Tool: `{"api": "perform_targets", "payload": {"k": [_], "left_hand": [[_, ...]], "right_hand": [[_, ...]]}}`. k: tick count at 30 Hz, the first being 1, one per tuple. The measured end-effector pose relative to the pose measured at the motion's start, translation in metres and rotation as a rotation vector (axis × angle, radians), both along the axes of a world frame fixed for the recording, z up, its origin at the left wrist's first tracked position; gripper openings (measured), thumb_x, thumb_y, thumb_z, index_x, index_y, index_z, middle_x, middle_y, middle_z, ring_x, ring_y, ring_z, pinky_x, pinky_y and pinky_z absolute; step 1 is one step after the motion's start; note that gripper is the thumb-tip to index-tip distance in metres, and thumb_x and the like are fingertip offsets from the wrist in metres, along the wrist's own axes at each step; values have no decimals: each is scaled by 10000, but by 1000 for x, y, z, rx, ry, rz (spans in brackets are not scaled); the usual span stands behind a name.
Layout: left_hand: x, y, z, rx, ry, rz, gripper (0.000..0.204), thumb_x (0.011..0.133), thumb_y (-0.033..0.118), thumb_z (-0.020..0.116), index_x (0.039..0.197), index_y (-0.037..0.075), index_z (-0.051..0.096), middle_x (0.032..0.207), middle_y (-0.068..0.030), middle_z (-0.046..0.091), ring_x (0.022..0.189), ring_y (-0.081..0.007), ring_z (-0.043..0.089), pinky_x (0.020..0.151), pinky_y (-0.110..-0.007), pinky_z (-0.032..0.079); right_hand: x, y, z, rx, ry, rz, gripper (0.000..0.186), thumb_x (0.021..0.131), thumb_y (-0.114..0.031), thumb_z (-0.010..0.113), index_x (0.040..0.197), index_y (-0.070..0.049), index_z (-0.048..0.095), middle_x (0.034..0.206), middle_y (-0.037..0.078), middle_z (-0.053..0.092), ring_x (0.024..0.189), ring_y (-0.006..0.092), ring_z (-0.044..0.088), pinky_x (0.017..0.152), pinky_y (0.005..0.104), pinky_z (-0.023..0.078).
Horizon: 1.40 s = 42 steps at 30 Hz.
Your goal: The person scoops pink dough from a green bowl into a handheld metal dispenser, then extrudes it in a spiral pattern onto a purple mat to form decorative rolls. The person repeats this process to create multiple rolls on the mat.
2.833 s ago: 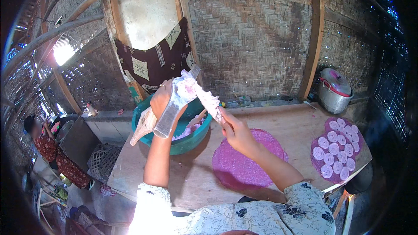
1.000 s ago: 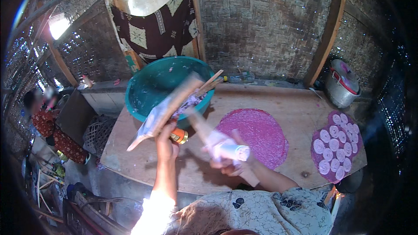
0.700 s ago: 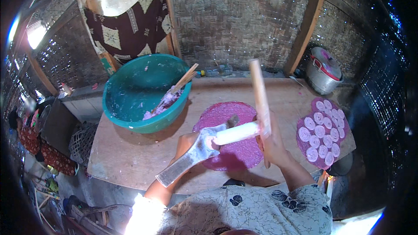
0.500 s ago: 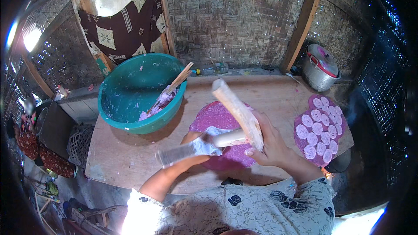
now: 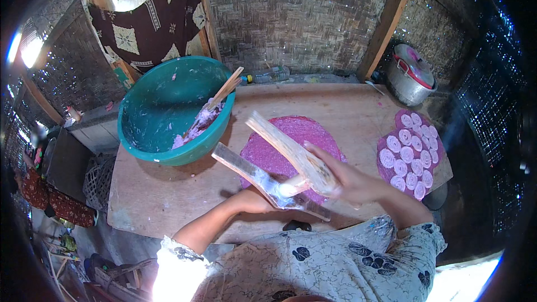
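Note:
Above the table I hold a two-part wooden hand press. My left hand is closed under its lower part, a flat bar with a whitish, dough-smeared middle. My right hand grips the upper part, a pale wooden plunger with a long bar for a handle. Its short round stem stands in or against the lower part's middle; the exact fit is hidden. Beneath the press lies a round pink woven mat, partly covered by it. Some left fingers are hidden behind the press.
On the left, a big green basin holds lilac dough and wooden sticks. Pale coiled noodle rounds cover pink mats at right. A lidded metal pot and plastic bottle stand behind. Another person's patterned clothing shows far left.
The press has turned, so both bars now slant from upper left to lower right. Less of the plunger's stem shows between the parts. My right hand has shifted slightly right.

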State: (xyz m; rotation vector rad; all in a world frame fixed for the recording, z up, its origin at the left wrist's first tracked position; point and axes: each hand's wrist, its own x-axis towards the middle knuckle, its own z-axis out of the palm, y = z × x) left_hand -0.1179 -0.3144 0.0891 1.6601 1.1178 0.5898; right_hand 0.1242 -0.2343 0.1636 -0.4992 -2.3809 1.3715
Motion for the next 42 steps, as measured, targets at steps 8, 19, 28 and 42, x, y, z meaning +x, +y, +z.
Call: {"api": "perform_targets", "payload": {"k": [8, 19, 28, 42], "left_hand": [[-22, 24, 42, 227, -322, -118, 1017, 701, 225, 809, 1461, 100, 144, 1407, -146, 353, 1270, -244, 390, 1030, -395, 365], [18, 157, 57, 423, -922, 387, 972, 819, 540, 641, 1471, 276, -29, 1364, -115, 349, 1219, -266, 423, 1007, -419, 392], [18, 331, 0, -50, -843, 610, 725, 639, 514, 784, 1071, 48, 434, 1002, -114, 459, 917, -214, 486, 741, -387, 437], [18, 377, -73, -221, -928, 811, 373, 739, 474, 697, 902, 157, 588, 690, -36, 541, 537, -153, 520, 492, -320, 450]], "right_hand": [[65, -19, -74, -970, 79, 281, 990, 727, -440, 737, 1431, 27, 221, 1418, 176, 359, 1288, 243, 357, 1082, 379, 258], [20, 1, -18, -288, -137, -338, 1005, 689, -355, 783, 1424, 31, 216, 1369, 208, 389, 1285, 268, 362, 1057, 379, 293], [43, 114, -54, -783, -156, -375, 633, 819, -498, 628, 1226, -31, 496, 924, 86, 607, 809, 189, 619, 708, 316, 512], [29, 171, -70, -848, -211, -409, 666, 784, -572, 603, 1140, -13, 547, 908, 130, 631, 723, 217, 643, 631, 344, 544]]}}
